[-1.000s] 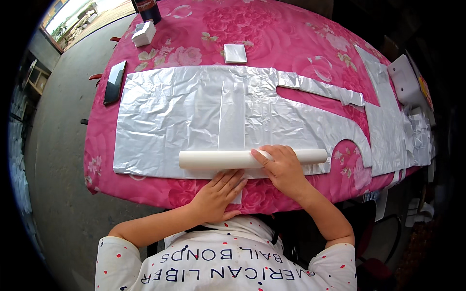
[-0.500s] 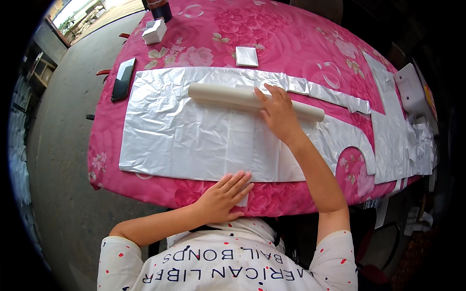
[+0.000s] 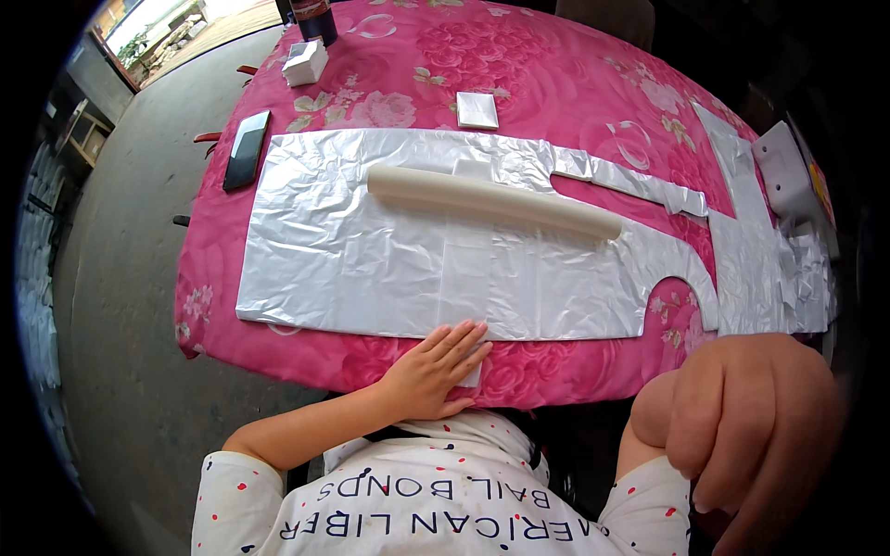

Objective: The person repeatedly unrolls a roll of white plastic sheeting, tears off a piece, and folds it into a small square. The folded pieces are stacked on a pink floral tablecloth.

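Note:
A white plastic carrier bag (image 3: 343, 250) lies flat on the table, its two handle strips pointing right. Across its upper middle rests a pale, smooth roller (image 3: 491, 204), touched by neither hand. My left hand (image 3: 434, 371) is spread flat at the near table edge, fingertips on the bag's lower border. Under its fingers a small white piece (image 3: 473, 377) shows in part. Off the table at the lower right, my right hand (image 3: 742, 426) is raised close to the camera. Its fingers are curled in, and nothing shows between them.
A pink flowered cloth (image 3: 547, 56) covers the table. A phone (image 3: 247, 151) lies left of the bag. Small folded white packets (image 3: 477, 110) and a stack of white squares (image 3: 305, 63) sit farther back, near a dark bottle (image 3: 313, 20). More white plastic (image 3: 756, 269) lies at the right.
My right hand has let go of the roller and come back and up toward the camera, fingers now curled. The roller stays on the bag. My left hand keeps its place.

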`<action>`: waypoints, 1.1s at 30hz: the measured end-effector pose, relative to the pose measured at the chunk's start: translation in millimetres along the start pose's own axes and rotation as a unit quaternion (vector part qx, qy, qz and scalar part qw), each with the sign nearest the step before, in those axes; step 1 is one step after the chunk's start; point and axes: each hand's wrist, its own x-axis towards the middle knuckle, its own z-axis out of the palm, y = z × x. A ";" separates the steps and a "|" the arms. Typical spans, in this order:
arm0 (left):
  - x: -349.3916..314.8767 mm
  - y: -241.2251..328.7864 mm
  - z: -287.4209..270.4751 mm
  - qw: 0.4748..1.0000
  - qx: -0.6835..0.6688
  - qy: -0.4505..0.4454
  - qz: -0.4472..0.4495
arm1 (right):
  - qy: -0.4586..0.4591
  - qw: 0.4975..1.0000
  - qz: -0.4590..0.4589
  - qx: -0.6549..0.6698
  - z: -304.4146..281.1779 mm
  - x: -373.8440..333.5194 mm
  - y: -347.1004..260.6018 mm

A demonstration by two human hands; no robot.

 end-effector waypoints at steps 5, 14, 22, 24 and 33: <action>-0.2 0.2 0.7 1.000 0.004 -0.004 0.000 | -0.015 0.999 -0.043 0.031 19.3 -2.6 -5.8; -0.7 1.0 -0.6 1.000 0.000 -0.004 0.001 | -0.016 0.998 -0.048 0.048 25.4 -5.0 0.2; -0.1 0.4 0.6 1.000 0.004 -0.001 0.005 | 0.009 0.996 -0.040 0.076 23.3 -2.5 16.5; 0.9 0.7 1.9 1.000 0.004 0.000 0.007 | 0.043 0.994 -0.030 0.093 20.6 -4.5 27.3; -11.6 -14.2 -11.3 0.995 -0.081 0.030 0.054 | 0.161 0.889 0.365 -0.225 -10.7 -105.4 159.6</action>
